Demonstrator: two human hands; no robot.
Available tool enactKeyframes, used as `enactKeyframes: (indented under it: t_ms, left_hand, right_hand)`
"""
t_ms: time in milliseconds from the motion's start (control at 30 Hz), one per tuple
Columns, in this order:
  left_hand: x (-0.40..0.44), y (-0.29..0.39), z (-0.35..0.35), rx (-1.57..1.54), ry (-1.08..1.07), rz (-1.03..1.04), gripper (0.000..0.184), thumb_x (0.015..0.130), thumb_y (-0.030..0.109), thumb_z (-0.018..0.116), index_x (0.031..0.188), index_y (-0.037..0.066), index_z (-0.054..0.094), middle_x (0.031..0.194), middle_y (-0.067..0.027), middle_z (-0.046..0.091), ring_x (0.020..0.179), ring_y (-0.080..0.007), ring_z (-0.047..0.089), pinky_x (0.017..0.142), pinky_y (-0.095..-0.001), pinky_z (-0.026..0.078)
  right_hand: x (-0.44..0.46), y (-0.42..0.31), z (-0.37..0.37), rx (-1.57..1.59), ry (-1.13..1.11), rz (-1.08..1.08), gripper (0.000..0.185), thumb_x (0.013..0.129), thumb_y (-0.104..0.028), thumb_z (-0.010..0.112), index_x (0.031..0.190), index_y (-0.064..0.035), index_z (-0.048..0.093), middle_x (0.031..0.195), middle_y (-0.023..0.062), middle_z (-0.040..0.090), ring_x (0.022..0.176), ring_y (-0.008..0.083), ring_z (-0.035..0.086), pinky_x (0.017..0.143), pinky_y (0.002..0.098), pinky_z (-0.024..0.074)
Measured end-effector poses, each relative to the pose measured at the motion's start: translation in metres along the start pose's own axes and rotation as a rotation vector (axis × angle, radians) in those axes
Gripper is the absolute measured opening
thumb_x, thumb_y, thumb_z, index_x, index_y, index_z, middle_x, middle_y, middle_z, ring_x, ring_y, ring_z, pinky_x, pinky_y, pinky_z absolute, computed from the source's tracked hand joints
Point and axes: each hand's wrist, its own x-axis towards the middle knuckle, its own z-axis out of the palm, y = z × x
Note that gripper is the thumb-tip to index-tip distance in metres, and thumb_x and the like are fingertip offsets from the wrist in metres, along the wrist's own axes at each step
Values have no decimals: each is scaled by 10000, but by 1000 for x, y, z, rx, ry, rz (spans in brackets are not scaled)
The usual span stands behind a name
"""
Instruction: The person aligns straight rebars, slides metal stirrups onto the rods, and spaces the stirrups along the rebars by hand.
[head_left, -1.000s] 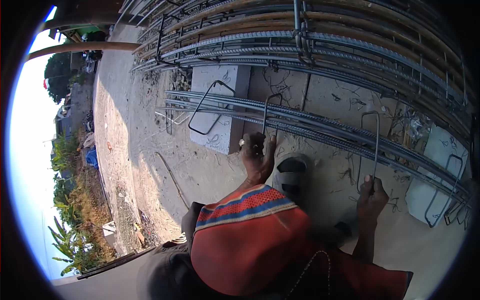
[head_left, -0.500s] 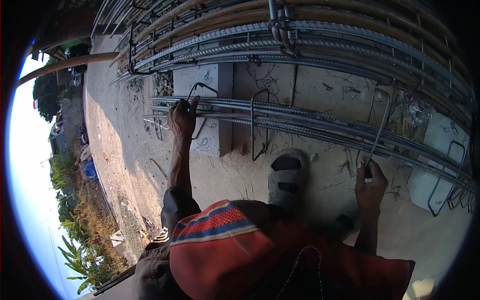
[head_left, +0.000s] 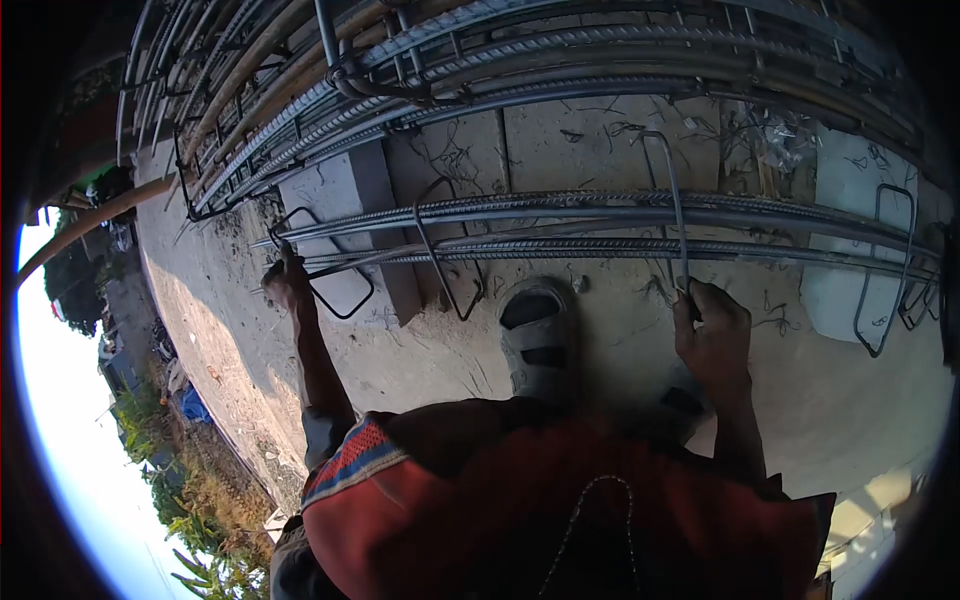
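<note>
Several ribbed rebar rods [head_left: 560,247] run across the view in two layers, with bent steel stirrups around them. My left hand [head_left: 288,283] is at the rods' left end, its fingers closed on the side of a stirrup [head_left: 345,316]. Its fingertips are partly hidden. On the right, my right hand [head_left: 715,335] pinches the lower end of another stirrup [head_left: 678,205], which stands across the rods. Between my hands a third stirrup [head_left: 432,240] hangs tilted on the rods, touched by neither hand.
A larger rebar cage [head_left: 560,45] lies beyond the rods. Pale blocks sit under the rods at left [head_left: 375,200] and right [head_left: 850,290], with another stirrup [head_left: 880,270] near the right block. Wire scraps litter the concrete floor [head_left: 620,350]. My sandalled foot [head_left: 540,335] is close to the rods.
The view has shifted right and turned, so the rods look more level. The stirrup in my right hand leans the other way now. Both hands stay at their stirrups.
</note>
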Motion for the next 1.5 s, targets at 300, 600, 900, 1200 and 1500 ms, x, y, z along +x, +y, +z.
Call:
enactKeyframes:
  t_ms: [300,600,900,1200,1500]
  left_hand:
    - [45,-57,-11,465,-89,762,525,941,288,486,525,-21,574,505,-208,547,417,-341,533,411,-462,375]
    - [-7,58,-7,398,249,761,383,887,351,587,919,-25,654,761,-165,657,676,-299,622,597,-426,462]
    - [-96,168,19,68,-519,515,428,903,400,545,999,-11,619,525,-65,562,415,-118,472,425,-273,333]
    - [-117,186,-5,-146,-721,317,513,888,364,595,1201,-32,499,699,-118,651,639,-167,622,584,-269,459]
    - [-145,183,-117,-112,-1278,-298,458,872,320,624,1225,58,494,935,-71,610,729,-153,619,531,-247,426]
  right_hand:
    - [1,-6,15,19,82,16,131,784,-113,630,854,-21,570,677,97,589,607,237,616,518,345,509]
    - [4,-7,8,74,10,102,260,764,-175,699,936,-8,601,716,111,628,612,252,635,558,349,509]
    - [11,-6,-27,118,-46,110,420,702,-195,772,1040,-8,608,759,98,639,642,213,635,597,308,520]
    - [-54,1,-110,105,95,566,248,828,-152,671,997,20,613,657,105,639,542,179,600,520,274,460]
    - [-324,-56,-148,448,-69,1482,248,832,-275,657,902,-37,676,675,54,643,564,127,622,505,269,496]
